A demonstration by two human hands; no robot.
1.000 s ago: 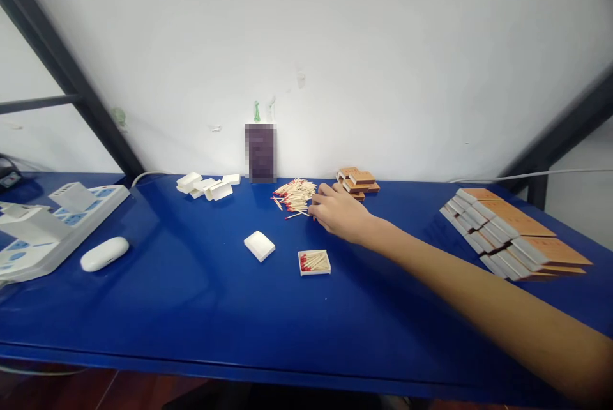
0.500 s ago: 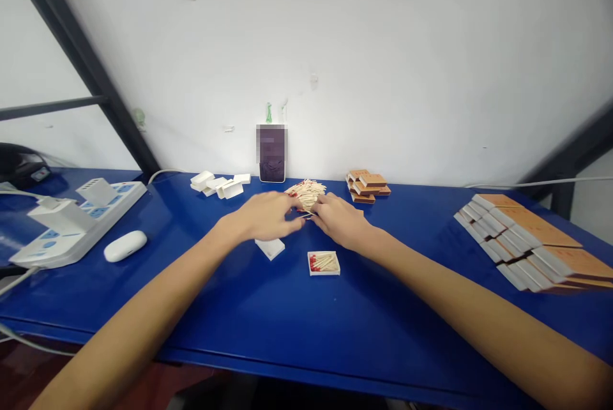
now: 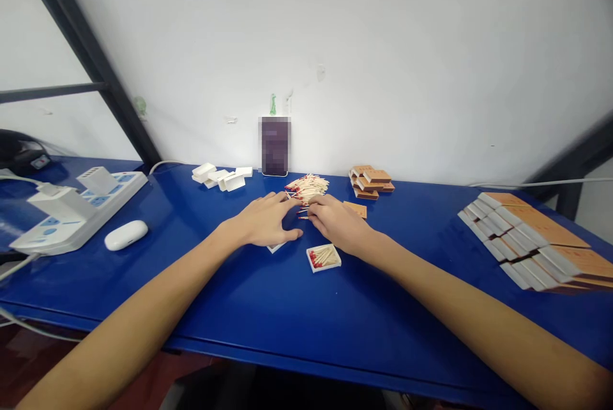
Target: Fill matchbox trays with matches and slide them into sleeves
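Two-handed at frame center: bracketing stray matchsticks (image 3: 303,209) laid crosswise, heads leftward, with left hand (image 3: 263,220), grip apart, and nearer right hand (image 3: 338,223), clamped or not impossible to tell.

The broad, glossy metal-looking counter (image 3: 268,308) is deep blue, plain throughout. The heaped thin wooden matches (image 3: 310,186) are pale cream with red tips — the same two colours fill the small white rectangular matchbox tray (image 3: 327,268). Jumbled white rectangular trays (image 3: 233,181) are unpatterned. The stacked flat orange-brown matchbox sleeves (image 3: 376,176) have darker brown sides; the large stepped stack of rectangular matchboxes (image 3: 541,237) shows orange tops and grey-white ends. The long white plastic power strip (image 3: 71,239) carries blue patches — its sockets.
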